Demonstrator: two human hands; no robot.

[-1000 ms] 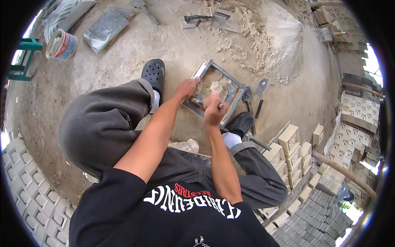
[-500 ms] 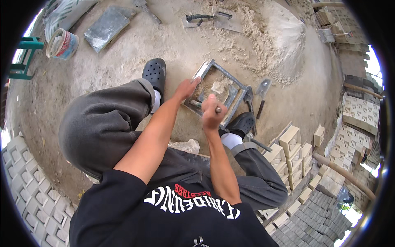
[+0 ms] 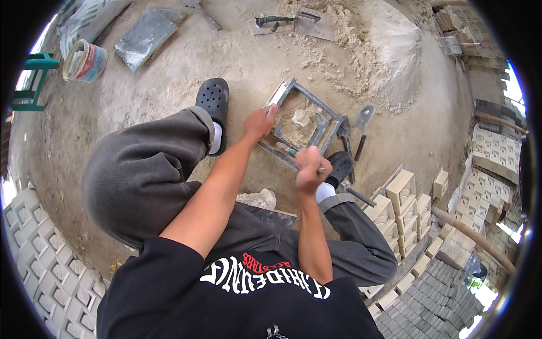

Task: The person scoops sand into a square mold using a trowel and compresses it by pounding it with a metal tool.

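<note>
A square metal frame (image 3: 309, 94) lies on the dusty ground between my feet. My left hand (image 3: 259, 122) is closed round its left side. Within it are a pale lump of powdery material (image 3: 301, 117) and grey shaped inserts at the corners. My right hand (image 3: 312, 169) is wrapped round the handle of a small hand tool (image 3: 291, 151) over the frame's near edge. The tool's greenish part shows beyond my fingers toward the frame; its working end is too small and blurred to make out.
A small trowel (image 3: 365, 117) lies right of the frame. Farther off are plastering trowels (image 3: 313, 26), a pale powder heap (image 3: 395, 56), a bucket (image 3: 86, 61) and a flat slab (image 3: 148, 37). Cast blocks (image 3: 400, 189) stand stacked at the right; patterned blocks (image 3: 45, 265) line the left.
My right hand has moved right and nearer my body with the tool, uncovering more of the frame's inside. My left hand stays on the frame's left side.
</note>
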